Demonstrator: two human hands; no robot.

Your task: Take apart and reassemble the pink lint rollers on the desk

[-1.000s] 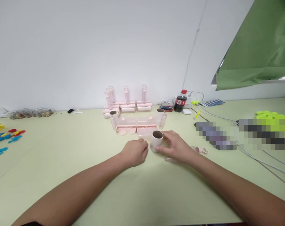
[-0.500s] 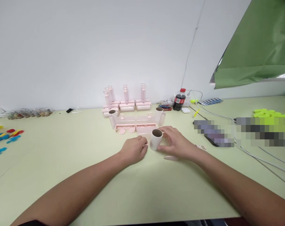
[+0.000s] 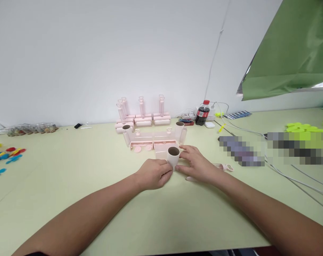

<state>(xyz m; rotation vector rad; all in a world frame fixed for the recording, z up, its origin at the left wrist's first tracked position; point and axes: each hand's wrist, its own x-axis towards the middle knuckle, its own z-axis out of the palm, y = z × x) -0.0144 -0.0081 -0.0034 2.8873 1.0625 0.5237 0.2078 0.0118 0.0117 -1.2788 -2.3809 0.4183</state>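
Note:
A white paper roll (image 3: 173, 158) with a brown core stands upright on the table between my hands. My left hand (image 3: 156, 173) is closed, its fingertips pressed together at the roll's lower left; what they hold, if anything, is hidden. Around the roll's right side curves my right hand (image 3: 194, 165), thumb and fingers apart, the thumb near its base. A clear tube with a pink heart-shaped handle (image 3: 227, 168) lies just beyond my right wrist. Behind the roll are open pink cases (image 3: 141, 144) with clear lids, small pink discs and two more upright rolls.
Assembled pink rollers (image 3: 143, 120) stand in a row by the wall. Right of them are a cola bottle (image 3: 202, 113), cables and a blurred dark object (image 3: 240, 151). Colourful pieces (image 3: 6, 155) lie far left; yellow-green pieces (image 3: 302, 127) lie far right.
The roll has shifted slightly left and nearer to me, against my left fingertips. My right hand has moved left too, uncovering more of the clear tube.

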